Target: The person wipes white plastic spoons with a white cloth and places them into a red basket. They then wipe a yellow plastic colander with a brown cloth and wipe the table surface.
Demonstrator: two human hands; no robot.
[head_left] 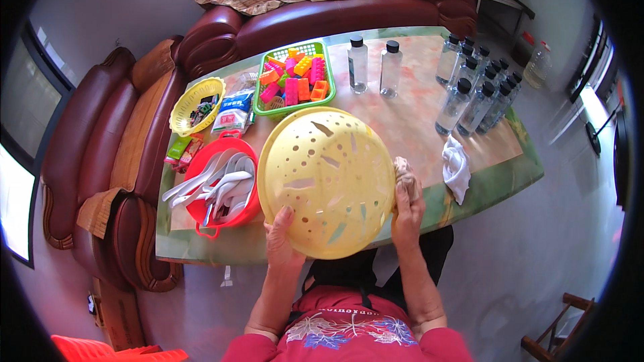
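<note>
The person holds a round yellow colander (327, 181) with both hands, bottom side turned up toward the camera, above the near edge of the table (496, 177). The left hand (280, 233) grips the lower left rim of the colander, thumb lying on its outer surface. The right hand (406, 211) is at the right rim of the colander and is closed around a crumpled brownish cloth (406, 177), which touches the rim there. It seems that the wiping of the colander is going on; the surface shows no clear dirt, so how much is left cannot be told. Left of the colander stands a red basket (201, 211) with white plastic spoons (218, 184) inside. Behind the colander is a green basket (320, 103) full of coloured building blocks (295, 80), and further left of it a small yellow basket (182, 104). Right of the colander a white cloth (456, 167) lies on the table, and beyond it stand many clear bottles (473, 87) with black caps, which look untouched.
</note>
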